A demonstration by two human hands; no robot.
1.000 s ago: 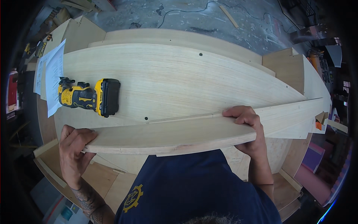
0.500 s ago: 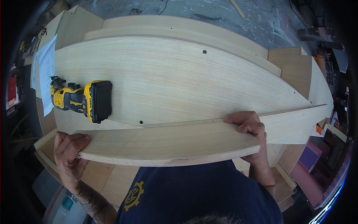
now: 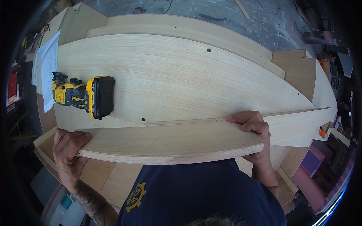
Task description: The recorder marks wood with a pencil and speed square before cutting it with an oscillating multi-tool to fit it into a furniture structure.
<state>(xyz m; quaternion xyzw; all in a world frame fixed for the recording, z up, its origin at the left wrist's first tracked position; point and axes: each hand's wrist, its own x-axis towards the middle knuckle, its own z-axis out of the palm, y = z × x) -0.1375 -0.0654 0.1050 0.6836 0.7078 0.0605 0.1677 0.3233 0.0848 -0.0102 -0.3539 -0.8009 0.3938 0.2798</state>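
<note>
A pale plywood strip point(image 3: 169, 141) is held level in front of my chest, its layered edge facing me. My left hand point(image 3: 69, 148) is closed round its left end, thumb and fingers gripping the corner. Near the right end, my right hand point(image 3: 254, 128) wraps it, fingers bent over the top face and the palm behind the end. Beyond it lies a large plywood panel point(image 3: 181, 79) with dark round holes. A second long plywood piece point(image 3: 298, 120) stretches out past my right hand; the held strip hides part of it.
A yellow and black cordless power tool point(image 3: 83, 96) with a battery lies on the panel's left part. Paper sheets point(image 3: 49, 75) hang over the left edge. Plywood side pieces point(image 3: 294, 69) frame the panel. The stained concrete floor point(image 3: 226, 19) shows beyond.
Both hands keep their grip on the plywood strip. The panel, tool and strip sit slightly higher in the picture, a small shift of the view.
</note>
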